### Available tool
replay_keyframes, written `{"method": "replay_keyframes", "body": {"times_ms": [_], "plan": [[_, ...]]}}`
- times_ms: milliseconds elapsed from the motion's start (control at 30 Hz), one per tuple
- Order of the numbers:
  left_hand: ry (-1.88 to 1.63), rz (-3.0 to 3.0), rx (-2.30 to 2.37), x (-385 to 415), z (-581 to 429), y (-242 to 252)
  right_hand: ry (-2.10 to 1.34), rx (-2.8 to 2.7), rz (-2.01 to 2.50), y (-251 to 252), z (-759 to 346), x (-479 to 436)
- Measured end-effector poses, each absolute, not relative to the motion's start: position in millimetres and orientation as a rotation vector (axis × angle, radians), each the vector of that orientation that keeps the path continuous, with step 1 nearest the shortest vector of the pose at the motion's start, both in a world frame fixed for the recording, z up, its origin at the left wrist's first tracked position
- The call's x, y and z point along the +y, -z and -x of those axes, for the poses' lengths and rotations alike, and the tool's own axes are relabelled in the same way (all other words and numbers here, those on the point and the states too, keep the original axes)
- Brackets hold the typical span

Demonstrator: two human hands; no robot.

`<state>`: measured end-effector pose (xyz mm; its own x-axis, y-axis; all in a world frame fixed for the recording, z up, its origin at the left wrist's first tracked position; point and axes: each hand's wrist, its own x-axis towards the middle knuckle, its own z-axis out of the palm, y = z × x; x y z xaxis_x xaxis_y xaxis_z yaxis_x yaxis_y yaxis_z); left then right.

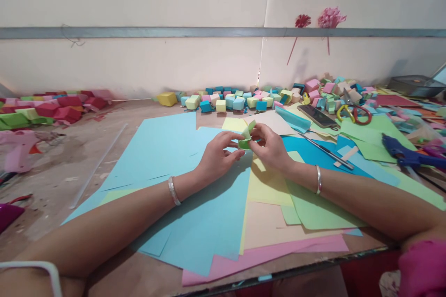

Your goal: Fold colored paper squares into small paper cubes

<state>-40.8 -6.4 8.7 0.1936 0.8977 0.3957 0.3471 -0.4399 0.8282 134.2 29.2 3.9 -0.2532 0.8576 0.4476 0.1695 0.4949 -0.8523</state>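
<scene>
Between my two hands, above the blue paper sheets [163,148], is a small folded piece of light green paper [246,138]. My left hand [223,151] has its fingers closed on the paper's left side. My right hand [269,146] pinches the right side, with one flap of the paper standing up by the fingertips. Part of the piece is hidden behind the fingers. Yellow paper [265,181] and green paper [320,204] lie beneath my right hand and forearm. A pen [327,151] rests on darker blue paper to the right.
Several small paper cubes [221,106] line the back, with red and green ones [69,113] at the left. Scissors [353,113], a phone [318,116] and a blue glue gun [411,153] lie right. A pink glue gun [19,148] and clear glue stick [99,167] lie left.
</scene>
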Motion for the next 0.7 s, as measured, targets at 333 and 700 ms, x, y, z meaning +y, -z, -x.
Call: {"method": "replay_keyframes", "body": {"times_ms": [333,700], "plan": [[-1.212,-1.958,1.214,-6.2,41.2,-9.2,-0.829,-1.681,0.997,1.4,-134.7,32.7],[-1.275,-1.982,1.290,-2.4,45.0,-7.1,-0.747,-1.784,0.947,0.8,-136.0,30.4]]}}
